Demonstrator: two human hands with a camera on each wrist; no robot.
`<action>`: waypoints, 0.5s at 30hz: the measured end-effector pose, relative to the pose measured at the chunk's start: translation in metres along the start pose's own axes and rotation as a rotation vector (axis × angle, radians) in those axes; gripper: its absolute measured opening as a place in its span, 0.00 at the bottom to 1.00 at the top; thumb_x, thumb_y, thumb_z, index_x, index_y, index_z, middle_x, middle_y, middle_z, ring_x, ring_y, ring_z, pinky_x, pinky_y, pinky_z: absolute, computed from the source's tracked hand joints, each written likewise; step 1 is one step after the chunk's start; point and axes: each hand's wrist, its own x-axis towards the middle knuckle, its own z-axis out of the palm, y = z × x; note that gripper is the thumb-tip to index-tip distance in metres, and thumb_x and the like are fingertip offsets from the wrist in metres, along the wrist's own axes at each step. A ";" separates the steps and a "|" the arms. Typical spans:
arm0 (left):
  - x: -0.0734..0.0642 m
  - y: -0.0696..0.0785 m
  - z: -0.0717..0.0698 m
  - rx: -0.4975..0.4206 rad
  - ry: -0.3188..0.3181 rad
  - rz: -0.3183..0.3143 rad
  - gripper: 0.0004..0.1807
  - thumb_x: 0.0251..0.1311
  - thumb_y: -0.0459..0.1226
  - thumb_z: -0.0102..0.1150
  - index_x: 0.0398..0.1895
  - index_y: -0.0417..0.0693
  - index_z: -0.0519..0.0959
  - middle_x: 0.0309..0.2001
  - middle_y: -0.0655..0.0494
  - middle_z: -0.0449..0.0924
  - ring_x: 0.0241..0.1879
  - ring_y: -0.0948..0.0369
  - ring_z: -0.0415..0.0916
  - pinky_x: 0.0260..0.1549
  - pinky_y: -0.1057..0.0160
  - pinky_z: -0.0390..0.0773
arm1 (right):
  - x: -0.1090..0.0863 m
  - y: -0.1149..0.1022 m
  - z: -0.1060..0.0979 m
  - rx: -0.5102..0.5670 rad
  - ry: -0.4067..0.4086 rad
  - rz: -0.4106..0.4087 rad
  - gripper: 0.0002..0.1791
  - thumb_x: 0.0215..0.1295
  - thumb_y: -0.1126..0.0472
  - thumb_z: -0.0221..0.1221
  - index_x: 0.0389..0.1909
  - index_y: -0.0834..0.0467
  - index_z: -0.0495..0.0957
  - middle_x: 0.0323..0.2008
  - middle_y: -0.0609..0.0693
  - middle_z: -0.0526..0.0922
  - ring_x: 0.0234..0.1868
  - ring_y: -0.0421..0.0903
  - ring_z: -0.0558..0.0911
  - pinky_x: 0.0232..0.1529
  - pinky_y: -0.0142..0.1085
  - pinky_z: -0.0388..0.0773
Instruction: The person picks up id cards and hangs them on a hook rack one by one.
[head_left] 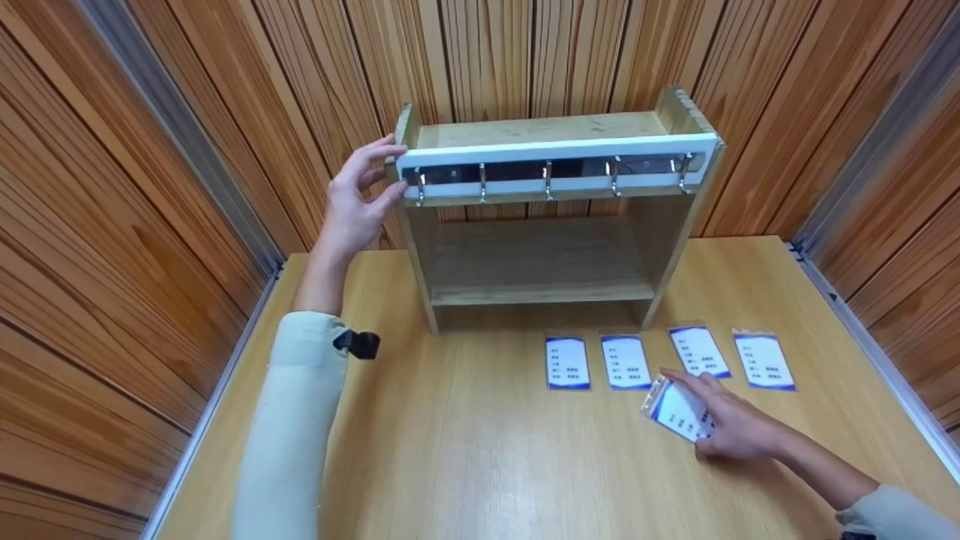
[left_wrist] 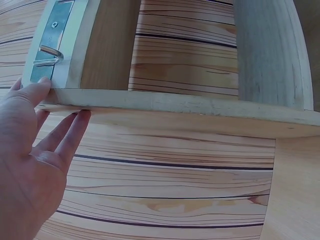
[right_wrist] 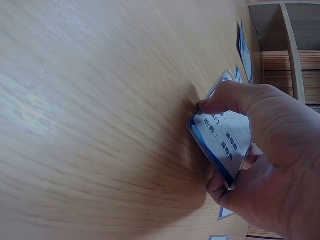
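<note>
A small wooden shelf unit (head_left: pixel 544 296) stands at the back, with a white-edged hook rail (head_left: pixel 517 172) along its upper front. My left hand (head_left: pixel 356 199) grips the shelf's upper left corner. Its thumb presses the rail's end, while the fingers lie against the outer side panel (left_wrist: pixel 175 112). Over the table on the right, my right hand (head_left: pixel 739 424) holds a blue-and-white badge card (head_left: pixel 679 409) in a clear sleeve by its edges. In the right wrist view the thumb lies on one edge of the badge card (right_wrist: pixel 227 142) and fingers on the opposite edge.
Several similar badge cards lie in a row before the shelf: one at the left (head_left: pixel 568 364), one beside it (head_left: pixel 625 362), others further right, up to the end card (head_left: pixel 765 360). Several metal hooks (head_left: pixel 548 180) stick out from the rail. Wood-panelled walls (head_left: pixel 135 247) enclose the table (head_left: pixel 420 442).
</note>
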 end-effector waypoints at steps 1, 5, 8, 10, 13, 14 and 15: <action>0.000 0.000 0.000 -0.003 -0.001 -0.005 0.24 0.81 0.31 0.63 0.76 0.50 0.79 0.87 0.53 0.67 0.83 0.48 0.71 0.80 0.42 0.79 | 0.000 0.000 0.000 0.001 0.000 0.003 0.65 0.63 0.65 0.76 0.93 0.41 0.47 0.87 0.80 0.47 0.82 0.90 0.52 0.69 0.88 0.66; 0.002 0.002 0.001 0.007 -0.001 -0.008 0.24 0.80 0.30 0.63 0.76 0.50 0.79 0.87 0.53 0.67 0.84 0.48 0.70 0.80 0.41 0.78 | -0.001 -0.004 -0.002 0.008 0.001 0.004 0.64 0.63 0.66 0.76 0.92 0.42 0.48 0.85 0.79 0.51 0.79 0.85 0.63 0.65 0.76 0.77; 0.002 0.002 0.001 0.014 0.006 0.000 0.24 0.81 0.30 0.63 0.75 0.50 0.79 0.87 0.54 0.67 0.84 0.48 0.70 0.80 0.40 0.79 | -0.001 -0.008 -0.004 0.004 0.012 -0.001 0.62 0.65 0.65 0.76 0.92 0.41 0.49 0.85 0.79 0.50 0.79 0.84 0.64 0.64 0.75 0.78; 0.001 0.002 0.001 0.011 0.010 0.003 0.24 0.80 0.30 0.63 0.75 0.50 0.79 0.87 0.54 0.67 0.84 0.49 0.71 0.80 0.41 0.79 | -0.001 -0.011 -0.006 0.001 0.020 -0.005 0.62 0.66 0.64 0.76 0.92 0.40 0.49 0.86 0.80 0.48 0.79 0.85 0.62 0.65 0.77 0.76; 0.000 0.001 0.001 0.004 0.014 0.005 0.23 0.80 0.30 0.63 0.75 0.49 0.79 0.87 0.53 0.68 0.84 0.49 0.70 0.80 0.40 0.79 | -0.001 -0.014 -0.006 -0.006 0.039 -0.011 0.61 0.66 0.63 0.77 0.92 0.40 0.50 0.86 0.79 0.49 0.79 0.84 0.63 0.65 0.77 0.76; 0.000 0.000 0.002 0.002 0.014 0.006 0.23 0.80 0.30 0.63 0.75 0.49 0.79 0.87 0.52 0.68 0.85 0.49 0.70 0.80 0.40 0.79 | -0.001 -0.015 -0.006 -0.005 0.044 -0.013 0.61 0.66 0.62 0.77 0.92 0.40 0.50 0.86 0.79 0.49 0.79 0.85 0.63 0.65 0.78 0.77; 0.000 0.000 0.002 0.000 0.013 0.007 0.23 0.80 0.29 0.63 0.75 0.48 0.79 0.87 0.52 0.68 0.84 0.49 0.70 0.80 0.40 0.79 | -0.001 -0.016 -0.006 -0.005 0.052 -0.013 0.61 0.66 0.62 0.78 0.92 0.39 0.51 0.86 0.78 0.50 0.80 0.85 0.63 0.66 0.79 0.76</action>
